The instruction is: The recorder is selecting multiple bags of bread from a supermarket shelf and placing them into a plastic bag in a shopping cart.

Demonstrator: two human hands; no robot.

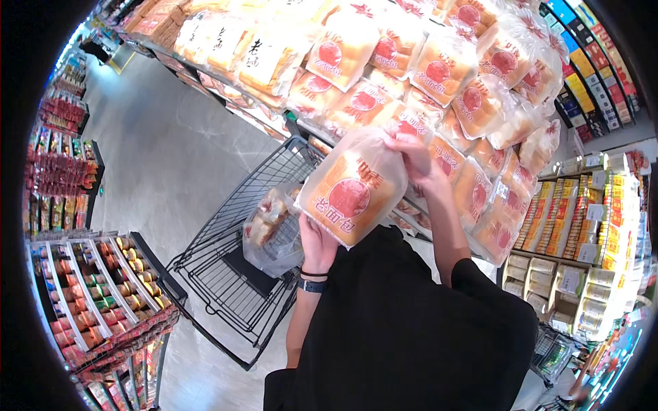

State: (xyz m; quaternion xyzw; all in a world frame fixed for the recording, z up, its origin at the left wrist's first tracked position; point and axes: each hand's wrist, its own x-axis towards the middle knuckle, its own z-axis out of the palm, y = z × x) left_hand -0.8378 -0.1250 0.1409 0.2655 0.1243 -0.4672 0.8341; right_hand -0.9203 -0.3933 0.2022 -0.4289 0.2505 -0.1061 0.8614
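Observation:
A bagged loaf of bread (354, 190), its plastic printed with a red round emblem and writing, is held tilted in front of my body. From below, my left hand (317, 245) supports its lower corner; the fingers behind the bag are hidden. My right hand (414, 159) grips the gathered upper part of the same bag. Just beyond the loaf rises a sloped heap of similar bagged loaves (437, 74). Left of my left hand is a black wire shopping cart (226, 226), with a clear plastic bag of bread (270, 226) inside it.
Bread packs (262, 59) with black writing fill the display's far left part. A shelf rack (97, 293) of small round containers stands at the left. On the right are shelves of boxed goods (560, 221). A person (95, 50) is far off along the grey aisle floor (149, 123).

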